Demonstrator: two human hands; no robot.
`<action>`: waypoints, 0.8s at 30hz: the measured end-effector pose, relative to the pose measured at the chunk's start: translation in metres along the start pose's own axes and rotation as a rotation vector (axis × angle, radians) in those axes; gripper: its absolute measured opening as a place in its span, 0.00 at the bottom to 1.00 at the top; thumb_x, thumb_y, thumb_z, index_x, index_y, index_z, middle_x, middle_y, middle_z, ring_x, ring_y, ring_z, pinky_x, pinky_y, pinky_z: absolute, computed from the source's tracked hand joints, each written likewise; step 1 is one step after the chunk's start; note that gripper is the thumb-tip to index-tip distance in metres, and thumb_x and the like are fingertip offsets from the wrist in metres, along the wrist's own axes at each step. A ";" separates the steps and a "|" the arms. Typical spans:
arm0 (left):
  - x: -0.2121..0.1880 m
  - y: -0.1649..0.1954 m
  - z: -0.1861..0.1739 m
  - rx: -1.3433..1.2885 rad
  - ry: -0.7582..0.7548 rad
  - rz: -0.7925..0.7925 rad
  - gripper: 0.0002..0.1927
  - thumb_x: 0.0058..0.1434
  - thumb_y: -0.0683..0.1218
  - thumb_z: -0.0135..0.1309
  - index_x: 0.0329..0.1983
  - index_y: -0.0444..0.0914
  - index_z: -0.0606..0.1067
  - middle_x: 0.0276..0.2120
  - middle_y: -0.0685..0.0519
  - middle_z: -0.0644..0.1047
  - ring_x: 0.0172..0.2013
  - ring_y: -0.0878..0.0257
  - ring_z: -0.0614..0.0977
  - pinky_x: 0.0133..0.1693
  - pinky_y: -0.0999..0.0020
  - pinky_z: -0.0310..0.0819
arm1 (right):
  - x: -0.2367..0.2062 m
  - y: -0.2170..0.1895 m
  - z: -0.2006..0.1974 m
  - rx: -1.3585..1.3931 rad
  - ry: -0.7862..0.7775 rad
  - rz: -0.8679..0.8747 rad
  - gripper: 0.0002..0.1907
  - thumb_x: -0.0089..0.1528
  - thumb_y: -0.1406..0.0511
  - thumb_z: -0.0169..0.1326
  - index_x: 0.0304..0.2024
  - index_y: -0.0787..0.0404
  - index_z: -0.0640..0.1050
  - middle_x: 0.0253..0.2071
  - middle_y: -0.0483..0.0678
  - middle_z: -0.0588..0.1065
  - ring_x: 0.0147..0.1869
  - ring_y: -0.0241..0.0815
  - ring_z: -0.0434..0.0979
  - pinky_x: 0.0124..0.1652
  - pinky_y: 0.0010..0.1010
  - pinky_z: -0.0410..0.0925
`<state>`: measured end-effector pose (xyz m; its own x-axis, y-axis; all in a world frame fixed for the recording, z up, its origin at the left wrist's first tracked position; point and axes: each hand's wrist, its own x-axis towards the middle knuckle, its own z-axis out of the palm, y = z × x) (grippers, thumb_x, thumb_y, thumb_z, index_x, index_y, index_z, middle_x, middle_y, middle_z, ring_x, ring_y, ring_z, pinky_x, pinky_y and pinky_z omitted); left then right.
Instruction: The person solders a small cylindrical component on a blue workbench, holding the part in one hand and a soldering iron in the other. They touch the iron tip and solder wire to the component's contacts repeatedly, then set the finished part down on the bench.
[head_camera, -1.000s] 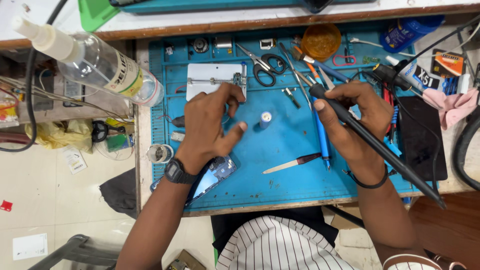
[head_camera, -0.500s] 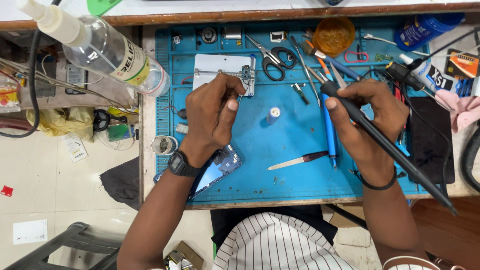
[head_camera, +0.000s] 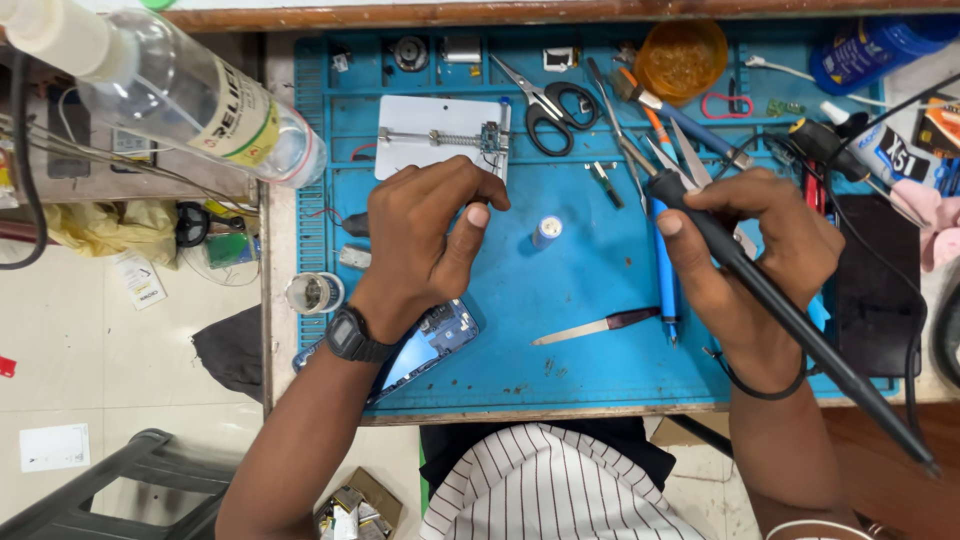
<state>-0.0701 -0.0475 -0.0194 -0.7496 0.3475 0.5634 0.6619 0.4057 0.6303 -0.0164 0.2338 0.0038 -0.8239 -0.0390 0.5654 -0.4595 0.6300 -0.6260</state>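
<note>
Seen from above at a cluttered repair bench, your left hand (head_camera: 425, 235), a black digital watch on its wrist, curls its fingers (head_camera: 478, 190) closed at the lower edge of a white rectangular clamp plate (head_camera: 430, 135) with a spring-loaded bar; whether they pinch anything small there cannot be told, since the knuckles hide the fingertips. A tiny green circuit board (head_camera: 490, 137) sits locked in the plate's clamp near its right end, held firm so it can be worked on. Your right hand (head_camera: 765, 245) wraps closed around the long black handle of a soldering iron (head_camera: 790, 315), gripped like a pen, with the tip aimed up and left toward the plate but well short of it and the cord end trailing off toward the lower right. Everything lies on a blue silicone work mat (head_camera: 590, 385), which shields the wooden table beneath. A small white cylindrical bottle (head_camera: 546, 231) stands upright between your hands. A metal spudger with a dark red handle (head_camera: 596, 327) lies flat near the mat's front edge. Black-handled scissors (head_camera: 548, 100) and an amber round tub (head_camera: 682, 58) rest along the mat's far edge. An opened blue smartphone shell (head_camera: 425, 345) lies partly under your left forearm.
</note>
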 end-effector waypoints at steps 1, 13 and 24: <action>-0.002 0.000 0.001 -0.004 0.001 0.004 0.24 0.77 0.57 0.36 0.36 0.40 0.76 0.32 0.54 0.79 0.32 0.56 0.80 0.34 0.60 0.63 | -0.003 0.003 -0.001 -0.025 0.003 -0.005 0.16 0.70 0.62 0.67 0.46 0.66 0.75 0.35 0.52 0.78 0.36 0.39 0.78 0.39 0.25 0.68; -0.003 0.018 -0.003 0.017 0.014 -0.023 0.12 0.72 0.47 0.48 0.35 0.39 0.77 0.29 0.52 0.78 0.29 0.54 0.80 0.34 0.61 0.68 | -0.024 0.067 -0.042 0.273 0.513 0.061 0.27 0.80 0.50 0.42 0.64 0.67 0.70 0.45 0.54 0.76 0.30 0.37 0.68 0.30 0.23 0.62; 0.042 0.019 0.005 0.092 -0.101 -0.101 0.04 0.57 0.46 0.61 0.34 0.42 0.79 0.24 0.57 0.77 0.25 0.59 0.80 0.30 0.63 0.71 | -0.003 0.083 -0.073 0.373 0.717 0.033 0.24 0.82 0.53 0.41 0.45 0.68 0.70 0.42 0.55 0.73 0.29 0.41 0.68 0.31 0.26 0.62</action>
<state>-0.0887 -0.0208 0.0132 -0.8124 0.3826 0.4400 0.5830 0.5168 0.6269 -0.0280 0.3433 -0.0106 -0.4840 0.5618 0.6709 -0.6231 0.3171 -0.7150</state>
